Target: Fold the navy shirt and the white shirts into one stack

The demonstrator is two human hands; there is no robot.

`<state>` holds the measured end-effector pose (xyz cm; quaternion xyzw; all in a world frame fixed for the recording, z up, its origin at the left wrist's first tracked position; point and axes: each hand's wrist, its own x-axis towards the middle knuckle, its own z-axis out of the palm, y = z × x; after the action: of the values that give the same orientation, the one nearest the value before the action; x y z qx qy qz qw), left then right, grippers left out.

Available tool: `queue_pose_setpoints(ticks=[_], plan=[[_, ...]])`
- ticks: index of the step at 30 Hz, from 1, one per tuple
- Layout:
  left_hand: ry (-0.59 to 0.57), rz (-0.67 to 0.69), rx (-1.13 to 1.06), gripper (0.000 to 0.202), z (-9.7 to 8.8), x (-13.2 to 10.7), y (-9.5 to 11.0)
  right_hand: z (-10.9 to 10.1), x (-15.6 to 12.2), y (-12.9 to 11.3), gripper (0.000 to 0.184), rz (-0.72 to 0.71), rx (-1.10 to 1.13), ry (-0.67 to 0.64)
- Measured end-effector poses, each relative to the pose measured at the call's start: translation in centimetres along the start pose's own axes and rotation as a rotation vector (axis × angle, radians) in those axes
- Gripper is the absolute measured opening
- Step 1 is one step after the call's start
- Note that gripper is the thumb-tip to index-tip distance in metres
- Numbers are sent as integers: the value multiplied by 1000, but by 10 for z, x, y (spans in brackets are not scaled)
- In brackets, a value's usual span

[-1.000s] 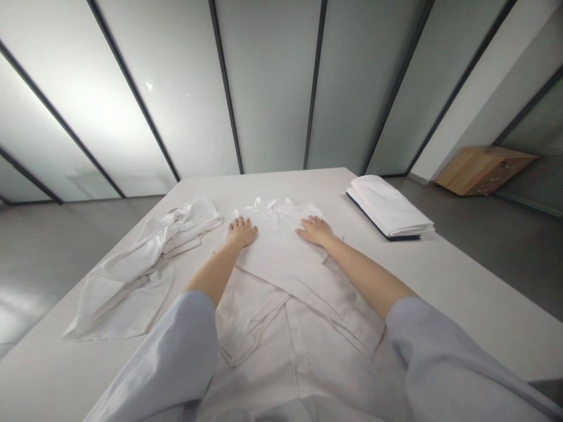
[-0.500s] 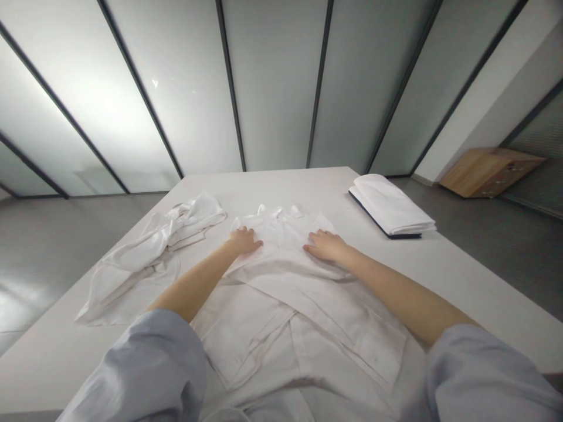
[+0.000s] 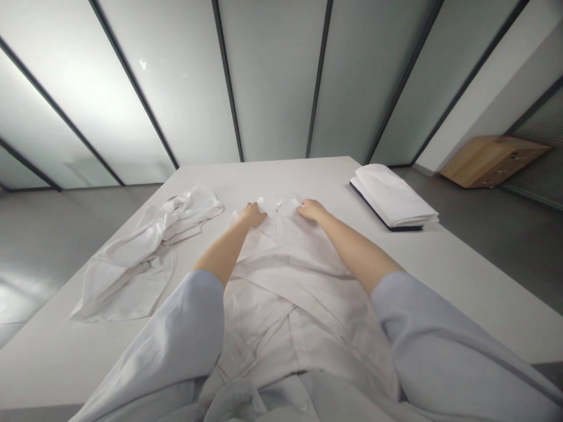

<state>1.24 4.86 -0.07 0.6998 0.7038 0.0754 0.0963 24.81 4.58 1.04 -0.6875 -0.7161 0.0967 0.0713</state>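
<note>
A white shirt point(image 3: 285, 264) lies spread on the table in front of me, its collar at the far end and the lower part reaching toward my body. My left hand point(image 3: 254, 214) is closed on the fabric at the left side of the collar. Opposite it, my right hand point(image 3: 311, 210) pinches the collar's right side. Sleeves or folds cross over the middle of the shirt. The near hem is partly hidden by my own clothing.
A crumpled white garment point(image 3: 145, 246) lies on the left of the white table point(image 3: 444, 281). At the right edge sits a folded white stack point(image 3: 391, 196) on a dark layer. A wooden cabinet point(image 3: 479, 161) stands on the floor beyond, near frosted glass panels point(image 3: 272, 82).
Both hands have moved forward and closer together, from lying flat on the upper shirt to gripping the collar's two sides. The view has tilted slightly down.
</note>
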Motion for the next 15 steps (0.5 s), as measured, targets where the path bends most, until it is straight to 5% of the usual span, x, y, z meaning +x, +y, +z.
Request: queue_pose_setpoints(ticks=[3,9,15], plan=[[46,-34,-68,48,7,10,-7,15,8,4,35,55,60,25],[-38,-29,-68,31,1,21,-9,23,15,9,29,75,89,12],[81,-64,-234,32,6,17,-6,22,18,4,19,95,143,10]])
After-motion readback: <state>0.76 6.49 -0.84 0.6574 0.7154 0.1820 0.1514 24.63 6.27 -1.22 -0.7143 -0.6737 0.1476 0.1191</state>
